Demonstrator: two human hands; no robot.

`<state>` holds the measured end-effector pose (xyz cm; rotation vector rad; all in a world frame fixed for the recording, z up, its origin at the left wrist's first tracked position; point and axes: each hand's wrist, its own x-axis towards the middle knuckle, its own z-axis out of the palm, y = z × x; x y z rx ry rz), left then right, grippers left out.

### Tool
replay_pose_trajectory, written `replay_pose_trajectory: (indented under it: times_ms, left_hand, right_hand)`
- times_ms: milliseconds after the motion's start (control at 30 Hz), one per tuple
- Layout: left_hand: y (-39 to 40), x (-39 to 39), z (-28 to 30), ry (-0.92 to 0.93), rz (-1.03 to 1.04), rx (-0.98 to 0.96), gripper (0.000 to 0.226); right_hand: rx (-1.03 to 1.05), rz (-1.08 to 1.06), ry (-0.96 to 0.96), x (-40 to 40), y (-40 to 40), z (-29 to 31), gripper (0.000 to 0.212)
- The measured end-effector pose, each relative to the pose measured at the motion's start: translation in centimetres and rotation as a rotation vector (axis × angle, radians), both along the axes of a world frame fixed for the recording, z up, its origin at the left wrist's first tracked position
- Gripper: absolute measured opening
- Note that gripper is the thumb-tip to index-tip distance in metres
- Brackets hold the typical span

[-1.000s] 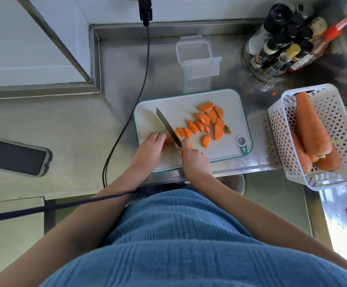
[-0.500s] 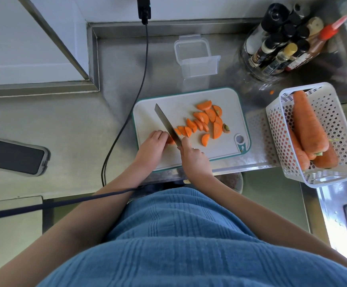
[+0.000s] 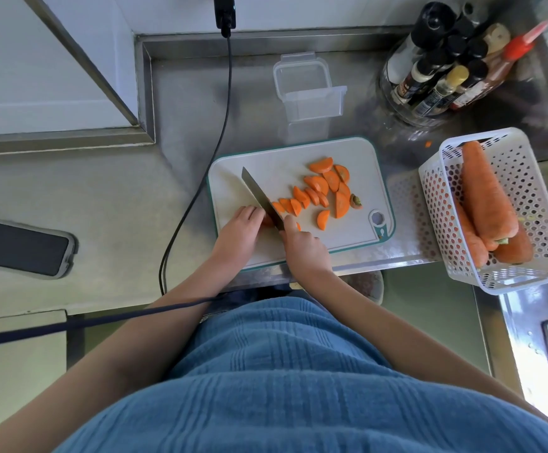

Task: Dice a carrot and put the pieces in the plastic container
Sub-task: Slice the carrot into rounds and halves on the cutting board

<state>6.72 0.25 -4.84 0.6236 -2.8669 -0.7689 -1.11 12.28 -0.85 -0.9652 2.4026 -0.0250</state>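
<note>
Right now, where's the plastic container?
In the head view, the plastic container stands empty on the steel counter just beyond the cutting board's far edge, left of the bottle jar.

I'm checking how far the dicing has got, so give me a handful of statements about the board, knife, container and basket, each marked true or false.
1. The right hand grips the knife. True.
2. The plastic container already holds carrot pieces. False: it looks empty; the carrot pieces lie on the cutting board.
3. The left hand rests on the board beside the blade. True.
4. The white basket is empty. False: whole carrots lie in it.
5. The phone lies on the cutting board. False: it lies on the counter, far left.
</note>
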Motion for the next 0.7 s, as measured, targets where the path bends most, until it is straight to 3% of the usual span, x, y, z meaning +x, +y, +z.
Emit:
replay_pose_trajectory:
  times_ms: [200,333,700]
  left_hand:
    - [-0.1,0.0,-0.3,0.028,-0.002,0.063,0.019]
    - [-0.2,0.4,-0.2,0.017,-0.004,0.043,0.022]
    - [-0.4,0.5,-0.1,-0.027,0.042,0.026,0.015]
  right_hand:
    - [-0.023,-0.106,-0.04,-0.9,1.8,0.0,0.026]
    - [-0.16,-0.182,-0.086,-0.4,1.4,1.3,0.029]
    - [-0.158,-0.127,-0.109,0.7,0.2,1.2,0.031]
